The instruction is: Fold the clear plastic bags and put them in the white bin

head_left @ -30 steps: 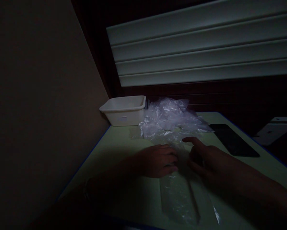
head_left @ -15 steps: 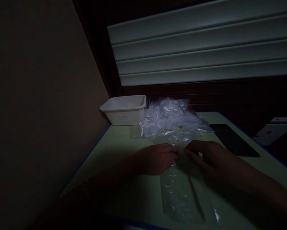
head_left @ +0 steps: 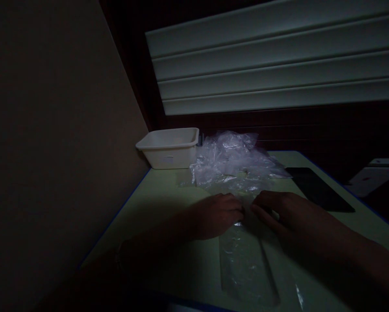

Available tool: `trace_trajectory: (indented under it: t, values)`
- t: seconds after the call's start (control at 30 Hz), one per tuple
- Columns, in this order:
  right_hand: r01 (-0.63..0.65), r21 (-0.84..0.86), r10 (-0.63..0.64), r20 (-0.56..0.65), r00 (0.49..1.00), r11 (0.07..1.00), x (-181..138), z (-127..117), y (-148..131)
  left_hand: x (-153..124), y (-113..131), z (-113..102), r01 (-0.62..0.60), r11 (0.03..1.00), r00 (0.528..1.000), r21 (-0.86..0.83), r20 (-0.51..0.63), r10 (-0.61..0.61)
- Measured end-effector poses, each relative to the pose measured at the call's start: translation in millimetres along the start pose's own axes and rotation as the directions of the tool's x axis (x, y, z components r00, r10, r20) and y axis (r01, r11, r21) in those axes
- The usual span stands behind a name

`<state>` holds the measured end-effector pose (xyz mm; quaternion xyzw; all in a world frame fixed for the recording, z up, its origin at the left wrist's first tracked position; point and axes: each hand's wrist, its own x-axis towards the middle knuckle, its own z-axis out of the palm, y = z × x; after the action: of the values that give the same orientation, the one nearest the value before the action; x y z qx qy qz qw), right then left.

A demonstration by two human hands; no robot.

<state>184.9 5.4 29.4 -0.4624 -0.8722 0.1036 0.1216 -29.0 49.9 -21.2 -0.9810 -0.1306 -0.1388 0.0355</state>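
Right fingers (head_left: 261, 197) newly curled, bag (head_left: 244, 264) lengthwise nearward

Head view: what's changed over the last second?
On the right hand, the extended index finger has drawn in close to the thumb; too dark to tell whether it grips. The left hand has curled in slightly. The clear plastic sleeve has its near right corner shifted slightly right. White tub, plastic pile and black slab stayed put.

Fingers (head_left: 263, 197) of the right hand (head_left: 288, 214), one outstretched a second ago, now bent downward
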Motion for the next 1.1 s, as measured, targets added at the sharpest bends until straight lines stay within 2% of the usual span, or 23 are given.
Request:
trace_trajectory:
  t: [0.23,0.4,0.47,0.53,0.6,0.7,0.83,0.9,1.1]
  values:
    - [-0.026,-0.014,0.026,0.002,1.000,1.000,-0.2,1.5,0.1,-0.6,1.1,-2.6,0.012,1.000,1.000,0.023,0.024,-0.013]
    - [-0.010,-0.027,0.010,0.000,1.000,1.000,-0.9,0.9,1.1,-2.7,-5.7,-10.9,0.008,0.997,0.992,-0.071,-0.124,-0.016]
    - [-0.003,-0.035,0.003,-0.003,1.000,0.999,-0.7,0.9,1.7,-3.2,-7.7,-15.2,0.010,0.993,0.990,-0.114,-0.138,-0.026]
    - [0.012,-0.045,-0.013,-0.012,1.000,0.999,-0.5,1.1,2.2,-4.1,-7.8,-18.7,0.048,0.992,0.993,-0.119,-0.100,-0.060]
    - [0.037,-0.049,-0.038,-0.024,0.999,0.998,-0.3,1.6,2.6,-5.8,-6.6,-20.4,0.152,0.984,0.985,-0.089,-0.062,-0.158]
    - [0.080,-0.047,-0.082,-0.033,0.996,0.996,-0.4,2.8,3.6,-9.3,-5.7,-20.1,0.372,0.928,0.928,-0.001,-0.036,-0.372]
    - [0.094,-0.054,-0.095,-0.020,0.995,0.994,-0.8,3.8,5.3,-13.3,-8.7,-20.3,0.608,0.793,0.791,0.037,0.055,-0.609]
    - [0.106,-0.056,-0.107,-0.014,0.994,0.993,-0.7,3.7,5.8,-14.3,-10.3,-21.4,0.661,0.751,0.746,-0.006,0.112,-0.656]
    - [0.124,-0.091,-0.123,0.015,0.992,0.988,0.6,2.5,3.5,-14.4,-12.8,-20.0,0.702,0.693,0.711,-0.163,0.209,-0.671]
